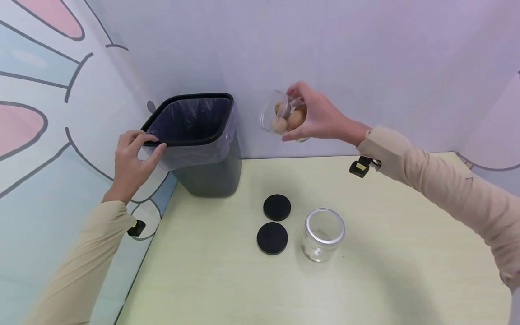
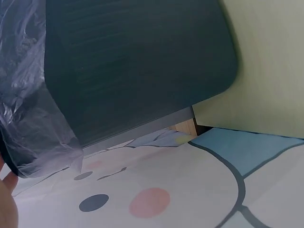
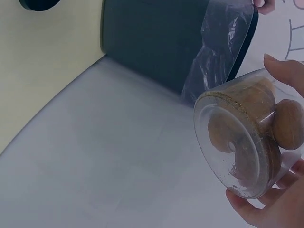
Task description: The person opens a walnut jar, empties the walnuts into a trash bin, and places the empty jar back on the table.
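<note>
My right hand (image 1: 322, 113) grips a clear jar (image 3: 221, 164) in the air, right of the bin and above the table. Tipped on its side, the jar has its mouth toward the bin in the head view. Several brown, rounded lumps (image 3: 287, 124) lie inside, their kind unclear, with brown crumbs along the base edge. At the bin's near left corner, my left hand (image 1: 132, 164) pinches the black rim between thumb and fingers. The dark grey bin (image 1: 211, 174) is lined with a thin see-through bag (image 2: 35, 128). Only a sliver of that hand shows in the left wrist view.
On the pale table (image 1: 203, 280) stands a second clear jar (image 1: 321, 250), uncovered. Two round black lids (image 1: 277, 207) lie left of it, one nearer than the other. A pale wall (image 1: 365, 58) rises behind; a cartoon-patterned wall (image 1: 40, 253) runs along the left.
</note>
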`<act>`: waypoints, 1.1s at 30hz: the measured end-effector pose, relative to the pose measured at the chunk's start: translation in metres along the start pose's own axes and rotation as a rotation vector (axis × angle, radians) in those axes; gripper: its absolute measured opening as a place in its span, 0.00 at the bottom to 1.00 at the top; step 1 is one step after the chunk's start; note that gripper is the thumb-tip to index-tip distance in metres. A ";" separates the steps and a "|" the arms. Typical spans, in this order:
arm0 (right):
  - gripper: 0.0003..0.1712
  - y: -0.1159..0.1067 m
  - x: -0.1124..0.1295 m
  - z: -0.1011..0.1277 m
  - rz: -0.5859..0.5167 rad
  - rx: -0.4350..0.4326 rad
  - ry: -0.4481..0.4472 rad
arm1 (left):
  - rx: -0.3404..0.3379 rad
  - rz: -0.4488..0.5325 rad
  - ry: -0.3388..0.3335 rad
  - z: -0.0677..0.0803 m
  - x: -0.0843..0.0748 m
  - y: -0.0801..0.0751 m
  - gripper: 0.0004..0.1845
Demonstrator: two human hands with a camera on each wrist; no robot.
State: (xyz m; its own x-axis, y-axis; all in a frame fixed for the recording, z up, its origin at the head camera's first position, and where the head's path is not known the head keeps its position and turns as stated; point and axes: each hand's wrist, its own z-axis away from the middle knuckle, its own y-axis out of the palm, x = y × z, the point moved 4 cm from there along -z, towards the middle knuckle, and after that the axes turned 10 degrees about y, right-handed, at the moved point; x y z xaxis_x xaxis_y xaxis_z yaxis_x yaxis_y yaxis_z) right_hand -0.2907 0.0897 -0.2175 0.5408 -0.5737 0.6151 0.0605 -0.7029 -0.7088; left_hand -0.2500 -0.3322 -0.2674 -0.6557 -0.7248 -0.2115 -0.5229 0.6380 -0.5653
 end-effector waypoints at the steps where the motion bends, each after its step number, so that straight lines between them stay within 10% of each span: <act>1: 0.48 0.000 0.001 -0.001 0.003 0.000 -0.003 | -0.012 -0.001 0.000 0.000 0.000 0.001 0.13; 33: 0.48 0.008 0.033 -0.031 0.145 0.029 -0.059 | -0.128 0.054 -0.064 0.004 -0.003 0.013 0.13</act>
State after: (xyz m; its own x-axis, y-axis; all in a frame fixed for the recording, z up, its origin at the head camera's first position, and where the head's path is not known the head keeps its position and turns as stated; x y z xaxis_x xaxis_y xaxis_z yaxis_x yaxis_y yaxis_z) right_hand -0.2979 0.0523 -0.1920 0.5936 -0.6425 0.4846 0.0021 -0.6010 -0.7993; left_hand -0.2529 -0.3227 -0.2771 -0.6507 -0.7012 -0.2914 -0.5561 0.7013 -0.4461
